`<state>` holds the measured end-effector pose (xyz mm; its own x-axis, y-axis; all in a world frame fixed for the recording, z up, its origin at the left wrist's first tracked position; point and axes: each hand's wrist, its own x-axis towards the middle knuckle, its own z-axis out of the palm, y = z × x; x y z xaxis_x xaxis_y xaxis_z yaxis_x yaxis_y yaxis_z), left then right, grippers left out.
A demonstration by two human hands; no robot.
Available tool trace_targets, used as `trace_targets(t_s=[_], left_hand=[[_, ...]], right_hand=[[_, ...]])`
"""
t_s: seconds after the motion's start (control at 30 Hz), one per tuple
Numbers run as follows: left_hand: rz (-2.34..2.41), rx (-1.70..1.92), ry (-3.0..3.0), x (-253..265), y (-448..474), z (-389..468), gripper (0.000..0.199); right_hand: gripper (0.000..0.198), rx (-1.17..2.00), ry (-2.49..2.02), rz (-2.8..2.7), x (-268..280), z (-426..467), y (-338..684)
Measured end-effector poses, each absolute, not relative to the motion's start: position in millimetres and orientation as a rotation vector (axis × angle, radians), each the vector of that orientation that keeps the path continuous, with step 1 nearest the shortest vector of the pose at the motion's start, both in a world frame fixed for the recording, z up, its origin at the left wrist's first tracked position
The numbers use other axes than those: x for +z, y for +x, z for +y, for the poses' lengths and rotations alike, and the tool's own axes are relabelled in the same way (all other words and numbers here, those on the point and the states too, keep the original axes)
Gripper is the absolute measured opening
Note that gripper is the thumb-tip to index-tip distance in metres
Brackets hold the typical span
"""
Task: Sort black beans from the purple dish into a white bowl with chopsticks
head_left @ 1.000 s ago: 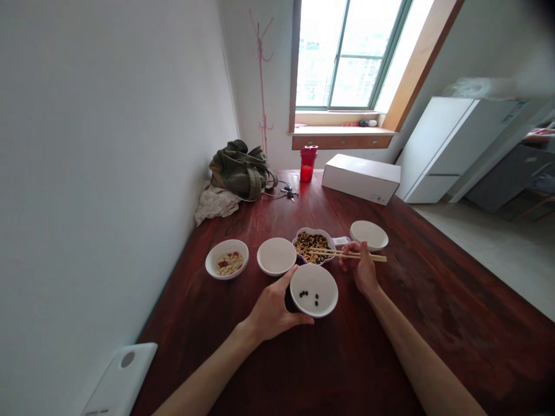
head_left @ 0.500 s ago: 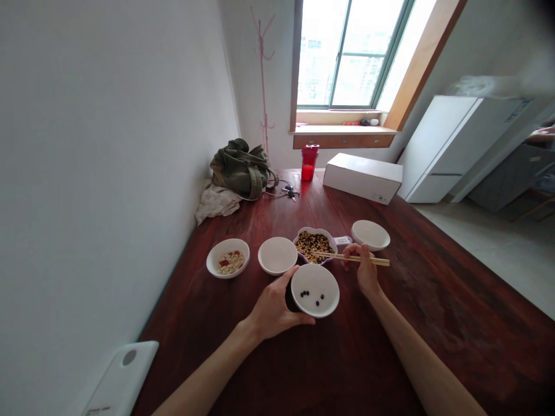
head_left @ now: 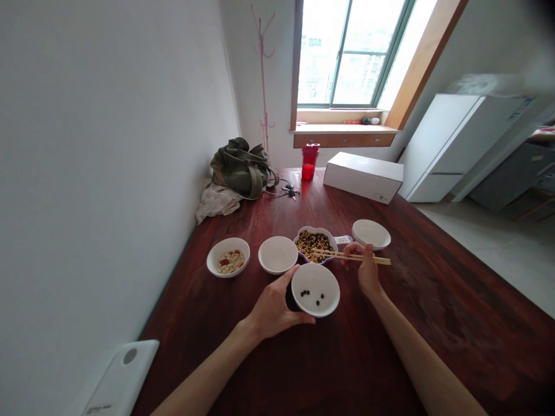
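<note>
My left hand grips the near-left side of a white bowl that holds several small black beans. My right hand holds a pair of wooden chopsticks, whose tips reach left over a purple-rimmed bowl full of mixed yellow and black beans. An empty white bowl stands left of the mixed bowl. Further left is a white bowl with pale and red pieces. Another empty white bowl sits to the right, behind my right hand.
The dark red wooden table runs along a white wall on the left. At its far end lie a green bag, keys, a red cup and a white box. A white device lies at the near-left corner.
The chopstick tips have drawn slightly right over the mixed bowl. My left hand and its bowl have stayed put. The view has shifted a little.
</note>
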<state>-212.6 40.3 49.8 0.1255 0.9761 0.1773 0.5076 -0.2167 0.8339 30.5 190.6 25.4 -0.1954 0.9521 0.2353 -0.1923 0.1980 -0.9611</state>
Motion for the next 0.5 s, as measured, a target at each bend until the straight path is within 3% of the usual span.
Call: trace_targets(t_s=[0.5], left_hand=[[1.439, 0.971, 1.840, 50.6, -212.6, 40.6, 0.127]], right_hand=[[0.063, 1.180, -0.884, -1.413, 25.2, 187.9, 24.2]])
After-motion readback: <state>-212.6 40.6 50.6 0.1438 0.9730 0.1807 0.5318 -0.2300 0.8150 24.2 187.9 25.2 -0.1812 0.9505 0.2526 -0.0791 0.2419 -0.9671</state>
